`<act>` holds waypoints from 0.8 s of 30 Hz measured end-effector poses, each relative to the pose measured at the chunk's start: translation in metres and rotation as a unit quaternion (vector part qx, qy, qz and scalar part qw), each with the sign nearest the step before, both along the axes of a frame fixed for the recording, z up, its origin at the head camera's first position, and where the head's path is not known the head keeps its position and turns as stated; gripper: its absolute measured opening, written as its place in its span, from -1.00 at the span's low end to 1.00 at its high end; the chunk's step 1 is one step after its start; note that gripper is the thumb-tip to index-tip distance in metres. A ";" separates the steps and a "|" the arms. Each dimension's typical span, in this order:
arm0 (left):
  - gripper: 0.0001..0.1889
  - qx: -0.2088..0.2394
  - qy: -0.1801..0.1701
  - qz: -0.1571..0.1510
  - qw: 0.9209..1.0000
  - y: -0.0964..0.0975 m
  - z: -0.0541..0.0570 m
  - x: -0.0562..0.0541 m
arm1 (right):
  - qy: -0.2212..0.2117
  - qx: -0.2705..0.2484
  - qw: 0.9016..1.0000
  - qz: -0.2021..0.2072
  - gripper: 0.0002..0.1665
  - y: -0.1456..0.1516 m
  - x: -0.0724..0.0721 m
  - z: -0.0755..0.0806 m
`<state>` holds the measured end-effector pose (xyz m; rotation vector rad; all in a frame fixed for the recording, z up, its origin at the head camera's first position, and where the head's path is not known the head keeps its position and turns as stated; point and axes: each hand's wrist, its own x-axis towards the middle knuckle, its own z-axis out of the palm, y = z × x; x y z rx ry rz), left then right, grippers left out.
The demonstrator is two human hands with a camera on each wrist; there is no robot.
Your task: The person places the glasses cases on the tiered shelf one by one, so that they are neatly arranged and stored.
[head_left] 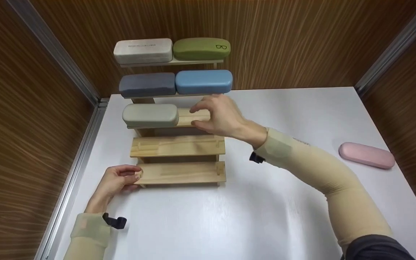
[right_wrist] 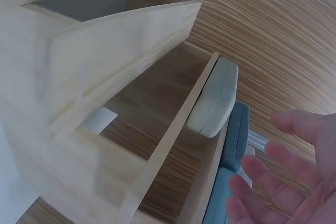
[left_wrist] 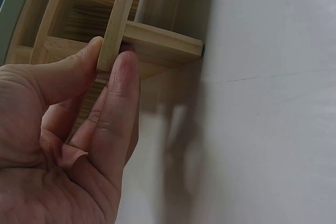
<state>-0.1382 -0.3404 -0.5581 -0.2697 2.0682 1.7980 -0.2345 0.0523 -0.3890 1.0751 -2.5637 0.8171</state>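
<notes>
My left hand pinches the left end of the lowest shelf of a stepped wooden rack; in the left wrist view thumb and fingers lie on either side of the board's end. Over the right part of the middle shelf, my right hand holds nothing, thumb and fingers spread apart. Just left of it, a pale grey-green glasses case lies on that shelf. One shelf higher are a dark grey-blue case and a light blue case, the latter close behind the right hand.
On the top shelf sit a whitish case and a green case with a glasses print. A pink case lies on the white table at far right. Wood-grain panels with metal edging enclose the back and sides.
</notes>
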 end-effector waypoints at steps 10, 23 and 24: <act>-0.72 0.007 -0.006 0.002 1.000 0.000 -0.001 0.000 | -0.012 -0.029 0.999 -0.006 -0.68 0.046 0.008 -0.009; -0.67 -0.003 -0.004 0.001 1.000 0.000 -0.002 0.000 | -0.060 -0.025 0.994 -0.086 -0.66 0.131 0.022 -0.027; -0.68 -0.001 -0.004 0.000 1.000 0.000 -0.003 0.000 | -0.060 -0.026 0.994 -0.091 -0.66 0.140 0.024 -0.030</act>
